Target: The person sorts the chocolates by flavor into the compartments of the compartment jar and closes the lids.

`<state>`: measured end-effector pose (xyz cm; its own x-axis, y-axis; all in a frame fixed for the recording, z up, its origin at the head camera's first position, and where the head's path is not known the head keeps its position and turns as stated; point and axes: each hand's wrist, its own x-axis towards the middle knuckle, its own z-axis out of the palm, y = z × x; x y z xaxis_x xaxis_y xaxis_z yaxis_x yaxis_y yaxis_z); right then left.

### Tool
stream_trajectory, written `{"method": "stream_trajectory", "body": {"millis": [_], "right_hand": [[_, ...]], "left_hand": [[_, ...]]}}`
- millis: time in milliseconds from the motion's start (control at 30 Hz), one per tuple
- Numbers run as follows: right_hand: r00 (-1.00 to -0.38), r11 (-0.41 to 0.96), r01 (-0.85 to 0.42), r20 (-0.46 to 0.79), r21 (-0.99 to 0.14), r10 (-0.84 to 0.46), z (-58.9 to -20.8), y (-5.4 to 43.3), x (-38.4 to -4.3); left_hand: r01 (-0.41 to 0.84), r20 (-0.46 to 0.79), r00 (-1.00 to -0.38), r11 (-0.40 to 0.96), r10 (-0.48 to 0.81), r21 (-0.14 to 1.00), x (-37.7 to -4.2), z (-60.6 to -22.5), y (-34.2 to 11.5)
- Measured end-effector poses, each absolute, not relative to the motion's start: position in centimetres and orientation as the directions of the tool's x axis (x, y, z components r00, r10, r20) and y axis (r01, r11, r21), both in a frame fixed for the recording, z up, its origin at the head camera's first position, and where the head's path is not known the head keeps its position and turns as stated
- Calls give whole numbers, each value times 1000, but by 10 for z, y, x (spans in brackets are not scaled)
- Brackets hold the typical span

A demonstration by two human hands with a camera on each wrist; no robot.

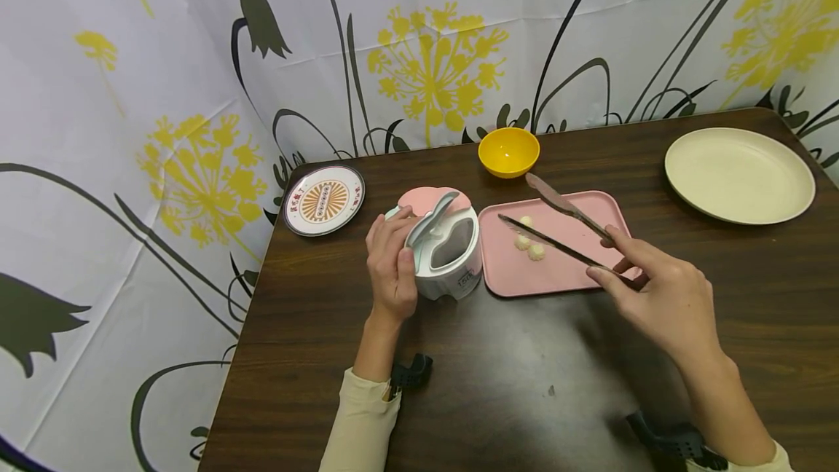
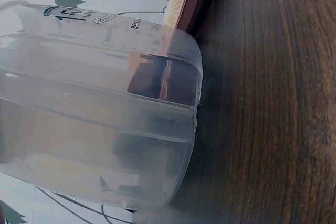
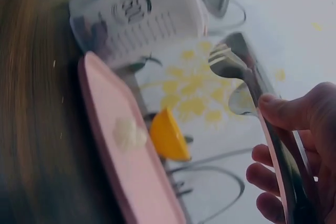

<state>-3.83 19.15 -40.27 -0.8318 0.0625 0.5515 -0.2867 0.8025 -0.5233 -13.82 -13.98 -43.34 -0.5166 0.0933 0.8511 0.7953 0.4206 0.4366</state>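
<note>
My left hand [image 1: 391,264] holds the left side of a translucent storage container [image 1: 448,275], with the thumb by its raised grey flap [image 1: 431,221]. Part of the lid is pink, and an opening shows beside the flap. Through the cloudy wall in the left wrist view, dark pieces [image 2: 163,80] lie in the container. My right hand [image 1: 675,293] grips metal tongs [image 1: 570,213], their arms spread over a pink tray [image 1: 570,268]. Small whitish balls [image 1: 536,252] lie on that tray below the tongs. No food is visible between the tong tips.
Behind the tray stands a yellow bowl [image 1: 508,153]. A large cream plate [image 1: 741,177] is at the back right, and a white plate with a printed pattern [image 1: 324,200] at the back left. A flower-patterned cloth [image 1: 432,57] hangs behind the dark wooden table [image 1: 498,399].
</note>
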Motion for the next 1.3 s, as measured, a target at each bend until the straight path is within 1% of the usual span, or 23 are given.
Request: {"method": "stream_trajectory", "body": {"millis": [167, 333, 533, 700, 900, 1033, 1300], "right_hand": [[-877, 799, -104, 434, -592, 207, -415, 212, -37], [-892, 783, 111, 285, -612, 350, -427, 231, -36], [-864, 734, 324, 128, -596, 486, -439, 251, -33], [-825, 694, 453, 33, -560, 565, -448, 264, -31], [-789, 656, 511, -1, -555, 614, -457, 275, -29], [-785, 644, 525, -25, -557, 619, -461, 277, -28], [-794, 665, 493, 23, -560, 608, -467, 275, -29]], "left_hand": [[792, 846, -524, 421, 99, 442, -137, -432, -140], [793, 848, -521, 420, 96, 440, -137, -432, -140], [797, 852, -515, 418, 95, 436, -137, -433, -140], [797, 850, -517, 417, 96, 438, -137, -432, -139], [798, 850, -517, 414, 97, 438, -137, -431, -139], [797, 850, -518, 415, 97, 439, -137, -430, -139], [799, 851, -515, 413, 98, 436, -137, -431, -139]]}}
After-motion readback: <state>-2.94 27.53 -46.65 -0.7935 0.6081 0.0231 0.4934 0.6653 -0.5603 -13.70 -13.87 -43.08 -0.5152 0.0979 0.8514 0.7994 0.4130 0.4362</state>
